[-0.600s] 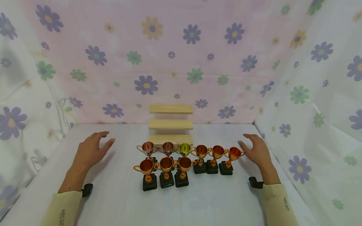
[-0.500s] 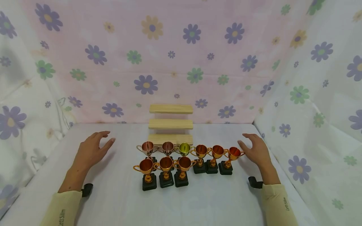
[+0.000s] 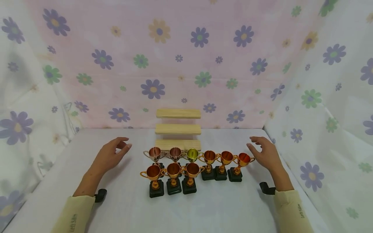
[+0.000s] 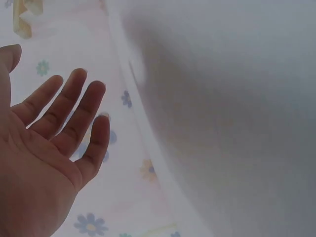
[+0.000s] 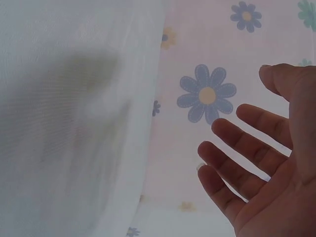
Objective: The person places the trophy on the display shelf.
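Observation:
Several small trophy cups on black bases stand on the white table in the head view. In front are three orange-gold trophies (image 3: 173, 171). Behind them, partly hidden, stand two pinkish-copper trophies (image 3: 155, 154) and a yellow-gold trophy (image 3: 192, 155). To their right is a row of three more orange-gold trophies (image 3: 226, 158). My left hand (image 3: 110, 154) hovers left of the cups, fingers relaxed, holding nothing; its palm and spread fingers show in the left wrist view. My right hand (image 3: 265, 154), likewise holding nothing, is close to the rightmost trophy (image 3: 243, 160), with a small gap visible.
Behind the cups stands a three-step wooden rack (image 3: 178, 129) with pale boards. A flowered cloth (image 3: 180, 68) hangs at the back and along both sides. The white table (image 3: 221, 207) stretches in front of the trophies.
My left hand has moved to the right, toward the trophies. The whole head view has shifted slightly. My right hand and the trophies keep nearly the same places.

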### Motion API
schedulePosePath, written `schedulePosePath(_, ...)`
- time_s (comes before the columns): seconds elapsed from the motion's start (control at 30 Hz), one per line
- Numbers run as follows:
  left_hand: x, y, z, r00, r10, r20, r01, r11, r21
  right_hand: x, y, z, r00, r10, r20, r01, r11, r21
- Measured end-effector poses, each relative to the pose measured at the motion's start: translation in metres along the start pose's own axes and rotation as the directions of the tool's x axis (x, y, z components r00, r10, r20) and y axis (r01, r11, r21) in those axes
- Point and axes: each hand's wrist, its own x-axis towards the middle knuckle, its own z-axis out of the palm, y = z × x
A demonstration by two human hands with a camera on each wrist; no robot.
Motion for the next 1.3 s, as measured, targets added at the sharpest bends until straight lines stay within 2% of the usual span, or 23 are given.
schedulePosePath(0.23, 0.013, 0.021, 0.019, 0.996, -0.035, 0.080, 0.044, 0.993, -0.111, -0.003, -0.007, -0.009, 0.999, -0.048, 0.020, 0.047, 0.999, 0.022)
schedulePosePath(0.47, 0.030, 0.026, 0.039, 0.993, -0.007, 0.120, 0.032, 0.978, -0.205, -0.007, -0.010, -0.022, 0.988, -0.155, 0.003, 0.155, 0.987, 0.047)
schedulePosePath(0.57, 0.035, 0.027, 0.046, 0.990, -0.003, 0.138, 0.044, 0.954, -0.295, -0.008, -0.011, -0.026, 0.976, -0.216, -0.006, 0.216, 0.974, 0.062)
schedulePosePath(0.67, 0.038, 0.028, 0.051, 0.985, -0.035, 0.169, 0.099, 0.917, -0.385, -0.007, -0.012, -0.029, 0.962, -0.271, -0.012, 0.272, 0.960, 0.071)
schedulePosePath(0.8, 0.039, 0.029, 0.056, 0.960, -0.091, 0.265, 0.209, 0.861, -0.463, -0.007, -0.013, -0.031, 0.951, -0.308, 0.015, 0.306, 0.948, 0.085)
schedulePosePath(0.93, 0.038, 0.027, 0.058, 0.943, -0.107, 0.316, 0.262, 0.821, -0.506, -0.006, -0.016, -0.031, 0.936, -0.348, 0.058, 0.341, 0.934, 0.103)
schedulePosePath(1.0, 0.039, 0.027, 0.061, 0.940, -0.106, 0.323, 0.269, 0.813, -0.516, -0.007, -0.018, -0.032, 0.925, -0.370, 0.082, 0.362, 0.927, 0.102)
schedulePosePath(1.17, 0.042, 0.032, 0.071, 0.935, -0.118, 0.335, 0.285, 0.812, -0.509, -0.011, -0.019, -0.036, 0.895, -0.411, 0.173, 0.391, 0.910, 0.140)
schedulePosePath(1.3, 0.041, 0.035, 0.077, 0.937, -0.090, 0.338, 0.279, 0.776, -0.566, -0.011, -0.020, -0.038, 0.864, -0.455, 0.214, 0.408, 0.883, 0.232)
